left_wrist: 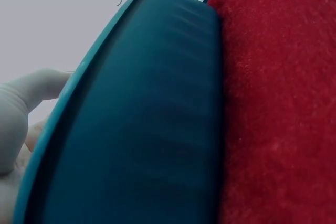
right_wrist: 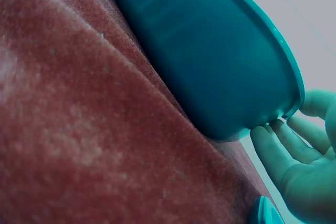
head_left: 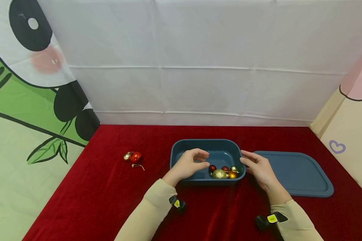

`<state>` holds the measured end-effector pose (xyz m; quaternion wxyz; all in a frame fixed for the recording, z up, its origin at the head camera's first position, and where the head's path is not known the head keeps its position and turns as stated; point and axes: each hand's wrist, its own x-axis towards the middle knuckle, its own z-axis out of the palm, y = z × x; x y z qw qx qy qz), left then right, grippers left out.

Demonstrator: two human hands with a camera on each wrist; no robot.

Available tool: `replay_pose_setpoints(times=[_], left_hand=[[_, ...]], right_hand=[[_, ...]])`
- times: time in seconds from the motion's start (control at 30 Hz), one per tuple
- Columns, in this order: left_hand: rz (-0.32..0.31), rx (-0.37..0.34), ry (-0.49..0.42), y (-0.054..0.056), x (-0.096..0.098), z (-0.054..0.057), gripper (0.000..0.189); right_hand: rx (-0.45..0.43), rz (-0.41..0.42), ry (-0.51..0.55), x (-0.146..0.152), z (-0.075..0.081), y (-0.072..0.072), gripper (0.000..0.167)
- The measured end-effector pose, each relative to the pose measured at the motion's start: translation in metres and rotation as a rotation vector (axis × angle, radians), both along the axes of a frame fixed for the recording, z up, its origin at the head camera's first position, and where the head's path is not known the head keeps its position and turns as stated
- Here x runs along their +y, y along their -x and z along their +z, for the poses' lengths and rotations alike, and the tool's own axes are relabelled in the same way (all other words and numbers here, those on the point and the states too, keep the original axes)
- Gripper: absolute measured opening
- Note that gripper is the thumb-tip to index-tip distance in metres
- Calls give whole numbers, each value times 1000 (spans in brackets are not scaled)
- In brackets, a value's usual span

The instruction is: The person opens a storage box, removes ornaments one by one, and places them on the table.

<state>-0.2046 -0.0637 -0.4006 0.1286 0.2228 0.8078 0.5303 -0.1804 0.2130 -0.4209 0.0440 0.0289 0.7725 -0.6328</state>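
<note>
A blue rectangular plastic box [head_left: 205, 181] stands on the red cloth, with several small Christmas baubles in its front right corner, among them a glittery gold one [head_left: 219, 174], an orange one [head_left: 233, 175] and a dark red one [head_left: 212, 168]. Over the box's left part is my left hand [head_left: 187, 164], its fingers loosely bent, the thumb apart from them and nothing visible between. In the left wrist view the box wall [left_wrist: 142, 103] hides part of that hand. At the right end, my right hand [head_left: 260, 169] holds the rim, thumb at the top edge and fingers against the outer wall [right_wrist: 226, 77].
A blue lid [head_left: 301, 174] lies flat to the right of the box, beside the right hand. On the cloth to the left are a red bauble [head_left: 136, 157], a small gold bauble [head_left: 127, 156] and a gold string loop [head_left: 138, 165]. A white backdrop [head_left: 199, 93] stands behind.
</note>
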Motion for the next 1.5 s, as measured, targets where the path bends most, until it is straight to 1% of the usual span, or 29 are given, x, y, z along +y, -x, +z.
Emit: replay_pose_setpoints(times=[0.27, 0.4, 0.53, 0.7, 0.9, 1.33, 1.5], left_hand=[[-23, -21, 51, 3, 9, -2, 40], [-38, -20, 94, 6, 13, -5, 40], [-40, -21, 138, 8, 16, -9, 39], [-43, -37, 160, 10, 19, -11, 37], [-59, -50, 209, 12, 22, -12, 35], [-104, -4, 310, 13, 29, -12, 34], [-111, 12, 322, 12, 30, -12, 33]], right_hand=[[-1, -5, 5, 0, -1, 1, 59], [-4, -4, 4, 0, -1, 1, 59], [-4, -3, 1, 1, -1, 1, 60], [-2, -4, 4, 0, 0, 1, 59], [-3, -3, -11, 1, 1, 0, 59], [1, -7, -18, 1, 0, -1, 59], [4, -7, -21, 0, 0, -1, 59]])
